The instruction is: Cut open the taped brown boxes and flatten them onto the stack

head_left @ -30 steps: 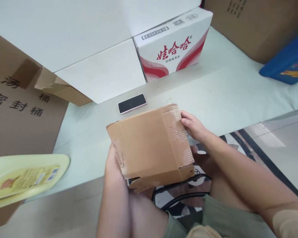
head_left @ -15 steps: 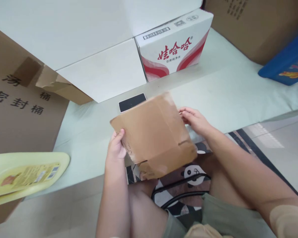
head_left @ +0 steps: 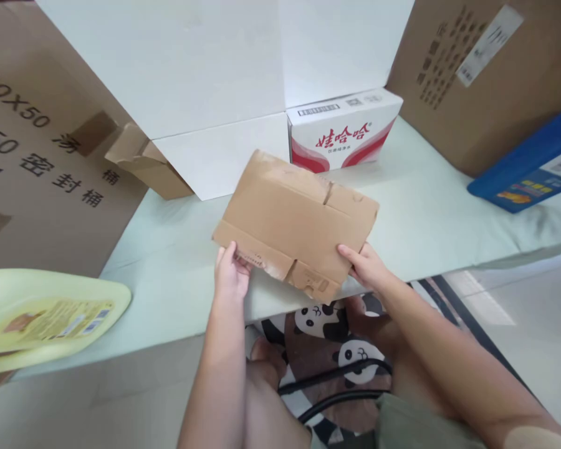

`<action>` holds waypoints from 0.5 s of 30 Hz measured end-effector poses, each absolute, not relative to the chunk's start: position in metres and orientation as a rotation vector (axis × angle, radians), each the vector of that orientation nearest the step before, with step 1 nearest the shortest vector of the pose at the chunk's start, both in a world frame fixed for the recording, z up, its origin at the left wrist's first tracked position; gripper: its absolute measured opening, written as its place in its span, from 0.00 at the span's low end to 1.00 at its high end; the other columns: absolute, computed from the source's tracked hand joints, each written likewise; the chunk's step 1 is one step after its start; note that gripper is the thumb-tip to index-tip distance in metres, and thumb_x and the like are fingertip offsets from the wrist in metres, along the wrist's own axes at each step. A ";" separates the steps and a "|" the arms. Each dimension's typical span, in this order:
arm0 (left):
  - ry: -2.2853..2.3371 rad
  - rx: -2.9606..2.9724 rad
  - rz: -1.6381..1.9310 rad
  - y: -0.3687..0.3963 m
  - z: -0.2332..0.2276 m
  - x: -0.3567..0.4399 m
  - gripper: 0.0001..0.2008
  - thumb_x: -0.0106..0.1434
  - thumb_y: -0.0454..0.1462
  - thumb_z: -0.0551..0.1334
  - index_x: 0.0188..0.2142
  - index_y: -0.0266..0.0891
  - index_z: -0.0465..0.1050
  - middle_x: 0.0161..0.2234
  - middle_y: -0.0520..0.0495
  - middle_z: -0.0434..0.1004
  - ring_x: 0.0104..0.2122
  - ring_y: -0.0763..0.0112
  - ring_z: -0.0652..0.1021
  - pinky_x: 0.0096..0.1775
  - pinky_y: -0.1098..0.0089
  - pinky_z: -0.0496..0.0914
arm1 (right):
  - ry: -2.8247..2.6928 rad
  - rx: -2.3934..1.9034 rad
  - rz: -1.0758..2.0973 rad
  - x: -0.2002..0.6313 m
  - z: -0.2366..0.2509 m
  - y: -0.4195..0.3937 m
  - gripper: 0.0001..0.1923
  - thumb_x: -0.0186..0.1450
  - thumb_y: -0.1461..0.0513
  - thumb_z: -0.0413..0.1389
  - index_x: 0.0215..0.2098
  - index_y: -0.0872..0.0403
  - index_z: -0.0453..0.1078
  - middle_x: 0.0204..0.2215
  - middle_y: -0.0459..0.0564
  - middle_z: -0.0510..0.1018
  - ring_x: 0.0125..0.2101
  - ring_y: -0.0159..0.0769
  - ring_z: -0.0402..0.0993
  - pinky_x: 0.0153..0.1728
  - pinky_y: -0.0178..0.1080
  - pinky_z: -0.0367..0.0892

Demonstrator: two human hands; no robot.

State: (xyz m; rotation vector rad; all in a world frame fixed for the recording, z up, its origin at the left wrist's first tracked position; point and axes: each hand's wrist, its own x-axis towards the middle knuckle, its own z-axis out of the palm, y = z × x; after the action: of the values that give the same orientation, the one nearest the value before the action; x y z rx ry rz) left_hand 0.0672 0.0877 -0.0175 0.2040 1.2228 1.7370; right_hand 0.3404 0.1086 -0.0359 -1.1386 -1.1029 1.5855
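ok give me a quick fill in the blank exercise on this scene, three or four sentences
1. Both hands hold a small brown ____ box.
2. The left hand grips its near-left edge; the right hand grips its near-____ corner.
3. The white carton with red characters stands ____ the small cardboard box.
4. The blue box lies at the far ____.

Missing words: cardboard; right; behind; right

Person, seen from a head-worn camera.
- Left hand point(head_left: 231, 274): bare; no ring, watch or glove is seen. Forearm uncovered, no sleeve in view.
- Right hand point(head_left: 367, 267): bare likewise; forearm uncovered up to the picture's lower right corner.
- Legs: knees bare; shorts point(head_left: 414, 427) of a muted grey-green cloth are worn, only the hem shown at the lower edge.
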 end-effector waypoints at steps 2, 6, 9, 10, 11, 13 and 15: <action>1.248 0.210 1.645 0.086 -0.009 0.069 0.09 0.59 0.37 0.64 0.40 0.43 0.70 0.35 0.52 0.81 0.28 0.70 0.81 0.32 0.71 0.74 | -1.080 -1.185 1.461 0.355 -0.026 0.113 0.30 0.48 0.39 0.70 0.28 0.52 0.66 0.13 0.37 0.62 0.12 0.21 0.47 0.12 0.31 0.45; 1.094 0.299 1.546 0.082 0.002 0.075 0.11 0.58 0.43 0.62 0.39 0.41 0.72 0.35 0.47 0.82 0.29 0.67 0.82 0.35 0.67 0.75 | -1.117 -1.431 1.072 0.412 -0.012 0.113 0.27 0.53 0.40 0.66 0.23 0.50 0.63 0.10 0.39 0.61 0.12 0.26 0.52 0.12 0.33 0.51; 1.006 0.354 1.500 0.079 0.004 0.079 0.13 0.55 0.44 0.63 0.37 0.40 0.73 0.31 0.49 0.81 0.26 0.68 0.81 0.35 0.66 0.75 | -1.070 -1.744 0.669 0.462 -0.007 0.106 0.25 0.58 0.42 0.61 0.17 0.49 0.61 0.10 0.45 0.64 0.13 0.31 0.60 0.14 0.36 0.59; 0.991 0.364 1.495 0.077 0.003 0.080 0.13 0.54 0.44 0.64 0.36 0.39 0.74 0.30 0.49 0.80 0.26 0.68 0.80 0.34 0.67 0.74 | -1.038 -1.812 0.566 0.476 -0.006 0.106 0.24 0.60 0.44 0.59 0.17 0.48 0.61 0.11 0.47 0.66 0.13 0.32 0.63 0.16 0.38 0.63; 0.978 0.373 1.492 0.076 0.002 0.081 0.14 0.53 0.44 0.65 0.36 0.39 0.74 0.29 0.49 0.80 0.26 0.69 0.80 0.34 0.68 0.74 | -1.012 -1.849 0.489 0.489 -0.005 0.108 0.22 0.61 0.45 0.58 0.18 0.48 0.62 0.12 0.49 0.68 0.14 0.34 0.66 0.17 0.39 0.66; 0.946 0.398 1.481 0.075 -0.001 0.083 0.14 0.52 0.45 0.66 0.34 0.38 0.75 0.29 0.50 0.79 0.26 0.70 0.80 0.35 0.68 0.74 | -0.987 -1.857 0.436 0.509 -0.003 0.120 0.17 0.61 0.47 0.55 0.21 0.47 0.64 0.15 0.50 0.71 0.17 0.39 0.71 0.22 0.43 0.73; 0.911 0.435 1.467 0.076 -0.003 0.085 0.15 0.51 0.46 0.67 0.33 0.38 0.76 0.29 0.49 0.78 0.27 0.69 0.79 0.36 0.68 0.74 | -1.059 -1.902 0.396 0.522 0.001 0.144 0.15 0.62 0.47 0.52 0.24 0.47 0.66 0.17 0.51 0.74 0.20 0.45 0.76 0.26 0.47 0.77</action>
State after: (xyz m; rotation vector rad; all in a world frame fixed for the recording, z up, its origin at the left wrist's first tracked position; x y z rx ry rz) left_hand 0.0852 0.0757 -0.0027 0.4353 0.9111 1.4674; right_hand 0.5223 0.1443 0.0011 -1.9022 -1.0587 0.3955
